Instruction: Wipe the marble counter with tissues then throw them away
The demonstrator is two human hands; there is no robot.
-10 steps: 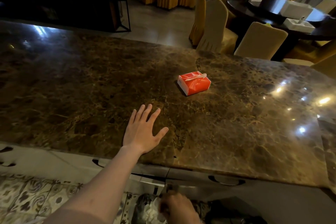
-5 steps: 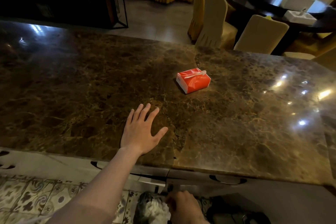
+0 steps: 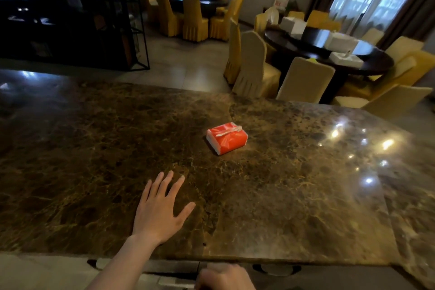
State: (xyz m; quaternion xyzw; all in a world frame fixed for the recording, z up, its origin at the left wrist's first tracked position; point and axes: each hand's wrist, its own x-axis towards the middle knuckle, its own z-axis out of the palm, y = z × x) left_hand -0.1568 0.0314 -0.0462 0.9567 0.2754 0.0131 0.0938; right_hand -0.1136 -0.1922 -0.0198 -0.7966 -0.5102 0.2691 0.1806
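The head view looks down over a wide, glossy slab of dark brown marble counter (image 3: pixel 294 195) veined with gold, with ceiling lights mirrored as bright spots toward its right side.

The person's left hand (image 3: pixel 160 212) lies palm down on the stone near the front edge, its fingers (image 3: pixel 175 187) spread apart and the thumb angled out to the right. It grips nothing. Its bare forearm runs back toward the lower left of the frame.

The right hand (image 3: pixel 223 276) shows only in part at the bottom edge, below the counter's front lip, with the knuckles up. It seems loosely curled, but whether its fingers pinch anything cannot be told, as most of the hand is cut off by the frame.

An orange-red soft plastic pack of tissues (image 3: pixel 227 138) sits on the counter near the middle, well apart from the left hand and farther from the person. A white tissue (image 3: pixel 229 131) pokes out of the slit in its top. No loose tissue shows on the stone.

Beyond the counter stand a round dark dining table (image 3: pixel 367 60) with white boxes on it, chairs in cream and yellow fabric covers (image 3: pixel 303 80), and a black metal shelf frame (image 3: pixel 138 30) at the left.
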